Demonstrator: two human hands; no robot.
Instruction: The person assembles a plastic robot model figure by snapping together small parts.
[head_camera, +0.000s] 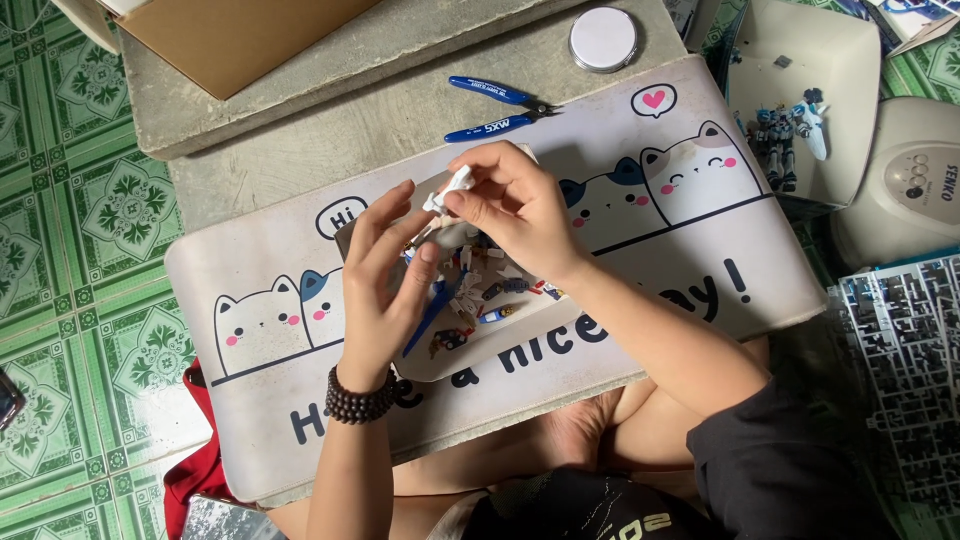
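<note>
Here, right hand (520, 205) fingers pinching white part (452, 187), long axis up-right

From my remote seat I log what escapes me: small parts in the shallow tray (520, 330), too small to sort, partly covered by the left hand (385, 280) and right hand (515, 205); white piece (450, 188), its shape unclear between the fingertips; cardboard box (230, 35), cut by the top edge; dark object (8, 398), clipped at the left edge; parts frame (900, 350), running off the right; model figure (778, 140), details too fine to read.
</note>
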